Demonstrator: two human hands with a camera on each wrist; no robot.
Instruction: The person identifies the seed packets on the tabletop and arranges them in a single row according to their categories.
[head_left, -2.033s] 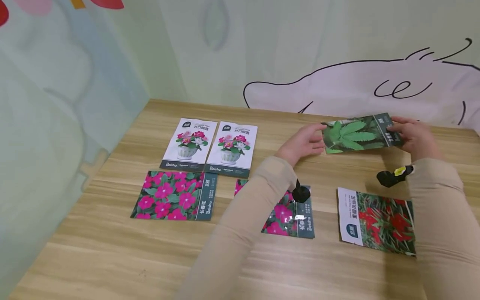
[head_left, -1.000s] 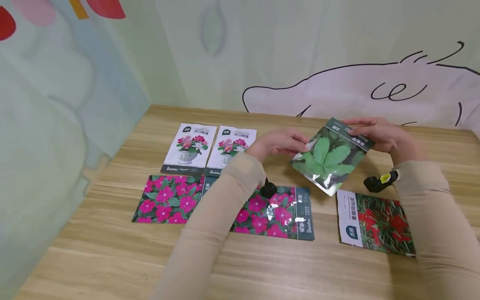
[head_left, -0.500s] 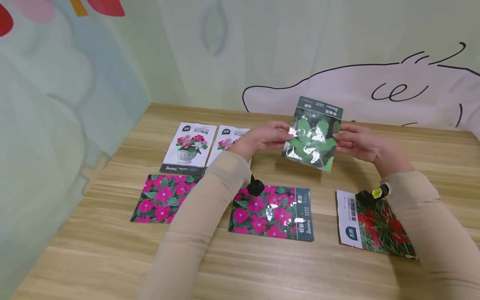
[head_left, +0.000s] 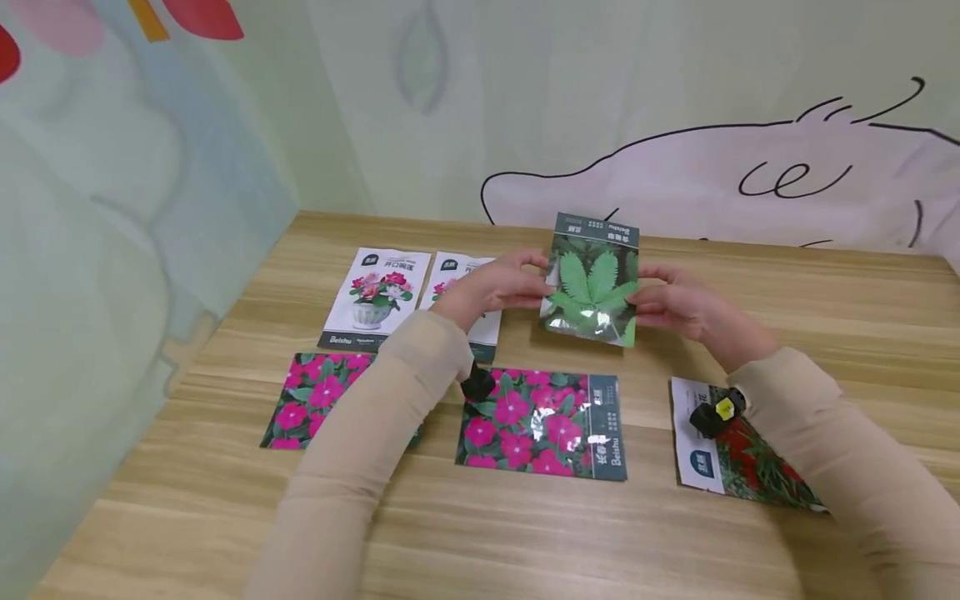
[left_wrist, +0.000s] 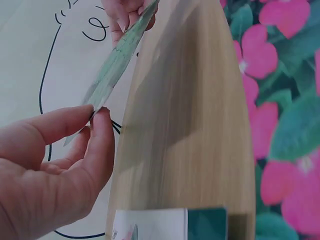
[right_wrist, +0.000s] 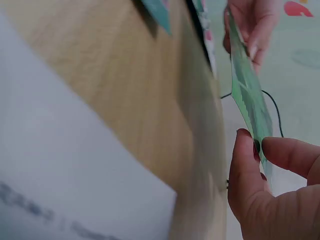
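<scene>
A green-leaf seed packet (head_left: 592, 279) is held up off the table toward the back, its dark label band at the top with the lettering upside down. My left hand (head_left: 498, 287) pinches its left edge between thumb and fingers, plain in the left wrist view, where the packet (left_wrist: 117, 62) shows nearly edge-on. On the opposite edge my right hand (head_left: 678, 304) pinches it too; the right wrist view has thumb and fingertips meeting on the packet (right_wrist: 247, 95). Below it lies a pink-flower seed packet (head_left: 525, 425), flat on the wood.
Two white potted-flower packets (head_left: 375, 292) lie side by side at back left, one partly behind my left hand. Another pink-flower packet (head_left: 300, 408) is partly covered by my left sleeve. A red-flower packet (head_left: 697, 442) lies under my right forearm. A wall (head_left: 600, 83) borders the table (head_left: 570, 533).
The green-leaf packet has travelled left from the back right and been turned from sideways to upright, label band on top. Both hands moved left with it; the left hand now pinches its edge.
</scene>
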